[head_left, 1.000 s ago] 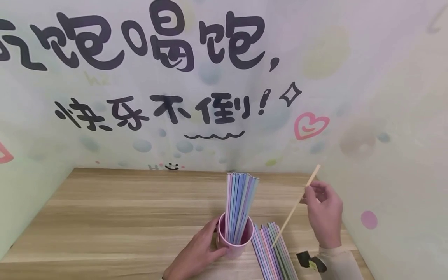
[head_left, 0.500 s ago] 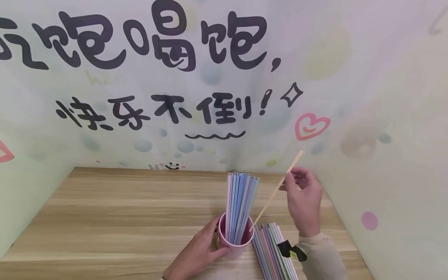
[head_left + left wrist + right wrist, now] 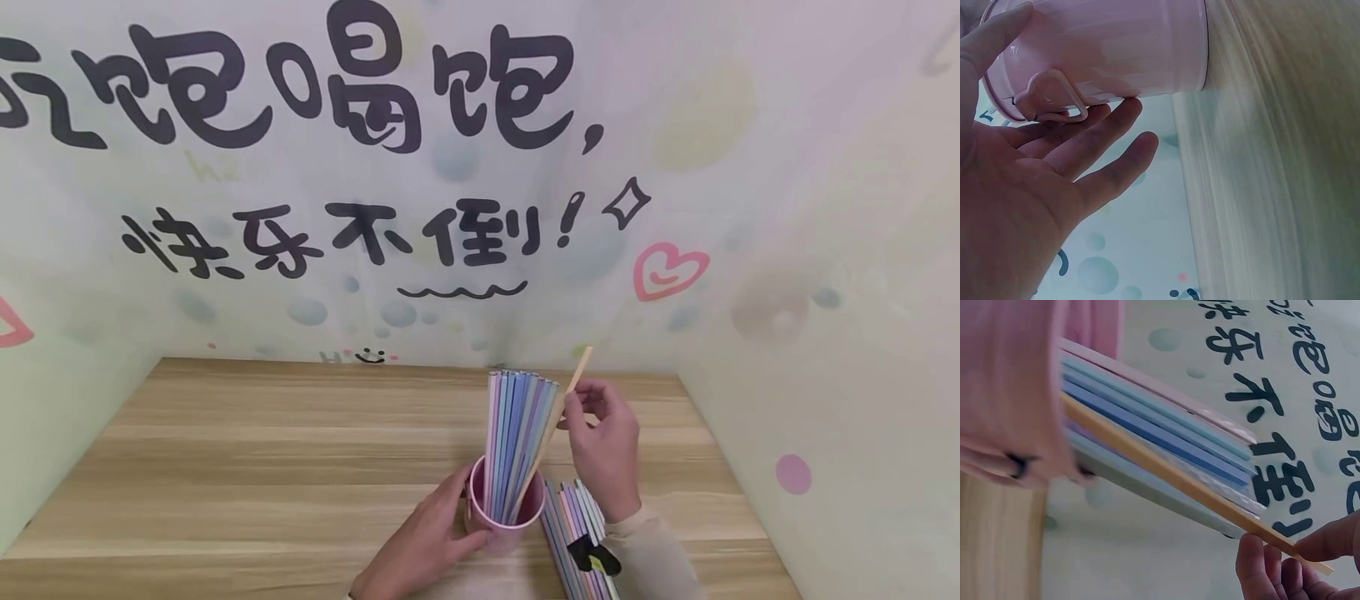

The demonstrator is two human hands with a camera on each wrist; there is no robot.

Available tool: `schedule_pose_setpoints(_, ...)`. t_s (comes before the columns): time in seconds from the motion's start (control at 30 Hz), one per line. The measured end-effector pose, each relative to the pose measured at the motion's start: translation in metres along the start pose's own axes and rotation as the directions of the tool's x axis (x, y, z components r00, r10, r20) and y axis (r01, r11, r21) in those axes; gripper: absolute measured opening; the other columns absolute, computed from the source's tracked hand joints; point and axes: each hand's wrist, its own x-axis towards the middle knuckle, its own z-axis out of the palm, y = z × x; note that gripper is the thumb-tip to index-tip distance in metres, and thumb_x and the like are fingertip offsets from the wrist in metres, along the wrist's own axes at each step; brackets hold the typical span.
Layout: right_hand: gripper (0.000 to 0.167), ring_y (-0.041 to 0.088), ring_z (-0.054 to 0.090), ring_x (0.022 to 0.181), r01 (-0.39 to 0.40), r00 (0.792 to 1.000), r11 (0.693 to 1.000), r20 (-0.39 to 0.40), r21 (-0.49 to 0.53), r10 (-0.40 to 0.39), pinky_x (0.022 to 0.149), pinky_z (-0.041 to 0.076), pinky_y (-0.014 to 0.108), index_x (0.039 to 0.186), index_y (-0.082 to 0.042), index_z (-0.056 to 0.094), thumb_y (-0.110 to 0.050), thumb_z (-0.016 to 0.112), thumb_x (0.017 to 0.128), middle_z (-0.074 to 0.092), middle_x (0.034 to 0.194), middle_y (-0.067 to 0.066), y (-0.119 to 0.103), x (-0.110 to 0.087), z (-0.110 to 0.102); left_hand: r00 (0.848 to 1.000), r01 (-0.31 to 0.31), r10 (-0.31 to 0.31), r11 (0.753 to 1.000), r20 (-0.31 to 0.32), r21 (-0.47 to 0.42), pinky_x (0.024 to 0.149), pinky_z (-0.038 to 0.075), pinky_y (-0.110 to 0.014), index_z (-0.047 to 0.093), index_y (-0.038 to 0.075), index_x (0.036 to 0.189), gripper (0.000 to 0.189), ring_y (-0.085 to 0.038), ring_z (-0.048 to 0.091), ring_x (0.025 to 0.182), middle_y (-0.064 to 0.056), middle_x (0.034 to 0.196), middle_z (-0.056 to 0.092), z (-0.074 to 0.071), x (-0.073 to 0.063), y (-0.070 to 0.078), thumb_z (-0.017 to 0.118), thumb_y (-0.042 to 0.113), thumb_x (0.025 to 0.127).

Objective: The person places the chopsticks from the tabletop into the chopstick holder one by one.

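Note:
A pink cup (image 3: 504, 542) with a small wire handle (image 3: 1060, 94) stands on the table, holding several pastel chopsticks (image 3: 517, 442). My left hand (image 3: 420, 533) grips the cup from the left, thumb at the near side and fingers round the far side. A tan chopstick (image 3: 1166, 465) is pinched between the thumb and fingers of my right hand (image 3: 603, 446), near its upper end. It slants into the cup along the right side of the other chopsticks. Its lower end is hidden among them inside the cup.
More pastel chopsticks (image 3: 562, 542) lie side by side on the wooden table (image 3: 247, 483), right of the cup and partly under my right sleeve (image 3: 648, 558). A printed wall (image 3: 300, 325) closes off the table's back, with further wall panels at both sides.
My right hand has moved left from above the lying chopsticks to the cup, and the tan chopstick's lower end has gone inside. The left hand and cup have stayed in place.

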Motion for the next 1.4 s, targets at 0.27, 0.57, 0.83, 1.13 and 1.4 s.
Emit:
schedule_pose_setpoints(0.27,0.008,0.023,0.065,0.075,-0.031,0.998,0.993,0.049,-0.111,0.037,0.062,0.061,0.027,0.098,0.002,0.062,0.006,0.064,0.091,0.061,0.082,0.010,0.026,-0.021,0.011,1.000,-0.004,0.004,1.000,-0.002,-0.012,0.111,0.040,-0.049,0.029,0.023,0.154,0.083,-0.021,0.045,0.136,0.002,0.150,0.045,0.000,0.001,0.000,0.077,0.031,0.087)
schedule_pose_setpoints(0.57,0.009,0.014,0.064,0.069,0.001,0.997,0.990,0.074,-0.141,0.009,0.058,0.059,0.024,0.093,0.000,0.063,0.007,0.065,0.087,0.062,0.078,0.005,0.038,-0.031,0.009,1.000,0.010,-0.010,1.000,0.002,-0.006,0.111,0.041,-0.048,0.030,0.021,0.154,0.082,-0.020,0.045,0.135,0.002,0.149,0.046,0.000,0.002,-0.001,0.076,0.035,0.088)
schedule_pose_setpoints(0.83,0.012,0.011,0.062,0.068,-0.061,0.995,0.970,0.059,-0.234,0.077,0.058,0.056,0.022,0.094,0.001,0.066,0.007,0.059,0.087,0.062,0.079,0.006,0.050,-0.032,-0.014,1.000,-0.005,0.005,1.000,-0.006,0.001,0.111,0.041,-0.048,0.031,0.022,0.153,0.082,-0.020,0.046,0.134,0.002,0.149,0.046,0.001,0.002,-0.001,0.077,0.032,0.087)
schedule_pose_setpoints(1.13,0.009,0.014,0.060,0.071,-0.196,0.962,0.891,0.095,-0.411,0.255,0.058,0.053,0.021,0.096,0.003,0.067,-0.001,0.061,0.090,0.066,0.083,0.007,0.078,-0.039,-0.049,1.000,0.002,-0.002,1.000,-0.001,0.013,0.110,0.041,-0.049,0.032,0.019,0.152,0.080,-0.021,0.046,0.134,0.002,0.149,0.046,0.000,0.003,0.000,0.076,0.031,0.087)
schedule_pose_setpoints(1.4,0.008,0.015,0.056,0.072,-0.236,0.919,0.808,0.146,-0.541,0.366,0.060,0.049,0.023,0.092,0.001,0.067,-0.003,0.066,0.085,0.062,0.079,0.004,0.098,-0.049,-0.069,1.000,0.005,-0.005,1.000,0.003,0.002,0.112,0.040,-0.049,0.030,0.020,0.154,0.081,-0.020,0.044,0.136,0.002,0.150,0.044,0.002,0.002,0.000,0.077,0.029,0.088)
